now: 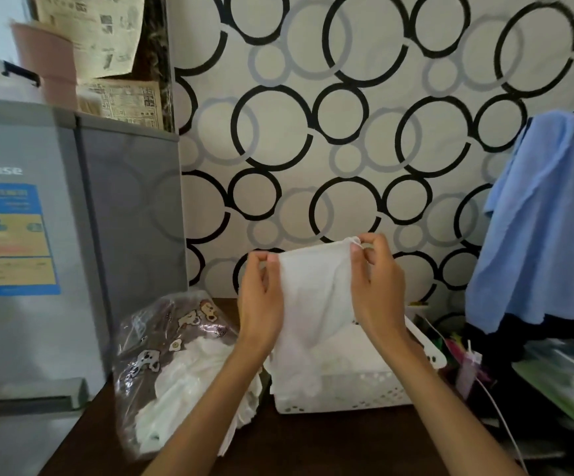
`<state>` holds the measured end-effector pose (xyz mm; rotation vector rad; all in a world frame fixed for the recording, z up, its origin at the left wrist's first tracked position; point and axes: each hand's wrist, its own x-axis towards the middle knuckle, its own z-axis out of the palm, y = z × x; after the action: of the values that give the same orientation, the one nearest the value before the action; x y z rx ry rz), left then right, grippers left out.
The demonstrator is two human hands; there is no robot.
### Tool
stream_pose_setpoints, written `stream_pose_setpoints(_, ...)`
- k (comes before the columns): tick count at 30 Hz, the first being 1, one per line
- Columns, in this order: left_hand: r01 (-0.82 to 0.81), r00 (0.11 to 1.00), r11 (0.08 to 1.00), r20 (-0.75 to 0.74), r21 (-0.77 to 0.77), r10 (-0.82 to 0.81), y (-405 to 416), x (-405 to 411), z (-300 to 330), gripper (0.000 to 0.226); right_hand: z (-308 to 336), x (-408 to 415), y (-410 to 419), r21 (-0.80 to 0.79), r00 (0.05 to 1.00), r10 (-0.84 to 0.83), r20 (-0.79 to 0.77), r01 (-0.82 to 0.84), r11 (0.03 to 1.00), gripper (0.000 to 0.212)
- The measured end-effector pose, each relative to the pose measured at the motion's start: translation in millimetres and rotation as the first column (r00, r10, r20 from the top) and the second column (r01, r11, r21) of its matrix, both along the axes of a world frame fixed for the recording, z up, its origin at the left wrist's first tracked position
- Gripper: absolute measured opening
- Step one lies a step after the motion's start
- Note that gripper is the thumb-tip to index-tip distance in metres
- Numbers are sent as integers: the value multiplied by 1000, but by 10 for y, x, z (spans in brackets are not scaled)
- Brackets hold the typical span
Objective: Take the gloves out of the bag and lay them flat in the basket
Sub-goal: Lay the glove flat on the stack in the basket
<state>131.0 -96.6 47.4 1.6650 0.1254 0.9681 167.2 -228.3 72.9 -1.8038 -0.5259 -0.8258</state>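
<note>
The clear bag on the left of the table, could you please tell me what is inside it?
Inside the bag, white gloves lie bunched together, spilling toward its open end, beside a brown cloth printed with cartoon animals. How many gloves remain cannot be told; the left forearm covers part of the pile.

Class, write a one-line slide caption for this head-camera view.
Both hands, left hand and right hand, hold a white glove above the basket.

Circle-patterned wall [330, 149] filling the back, grey fridge [38, 235] standing left, blue cloth [536, 218] hanging right, dark wooden table [313, 441] below.
</note>
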Motion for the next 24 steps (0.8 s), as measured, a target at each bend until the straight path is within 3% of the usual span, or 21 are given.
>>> stream_pose_setpoints(2,-97,992,990,88,100,88,103,-62,93,18,-29,-2,50,-4,999,31,15,-31,1000,4)
stream_pose_setpoints(5,-219,971,935,153,280,182,295,-140,245,14,-40,10,114,111,981,182,-60,-175,978,5)
stream_pose_setpoints(8,-186,979,883,2,431,205,434,35,278,13,-105,179,65,117,927,253,-277,-229,966,9)
stream_pose_setpoints(12,182,907,818,-415,546,75,482,631,-64,13,-419,587,-195,-244,841,16,-541,-174,954,10)
stream_pose_setpoints(15,379,806,713,-589,590,59,342,1003,-357,14,-688,807,-380,-419,797,-201,-569,-71,905,12)
stream_pose_setpoints(19,410,807,640,-585,651,78,160,1266,-495,27,-842,914,-574,-499,784,-326,-528,24,866,22)
stream_pose_setpoints(24,273,885,532,-426,802,189,26,1460,-556,28,-815,978,-677,-534,806,-404,-434,131,835,28)
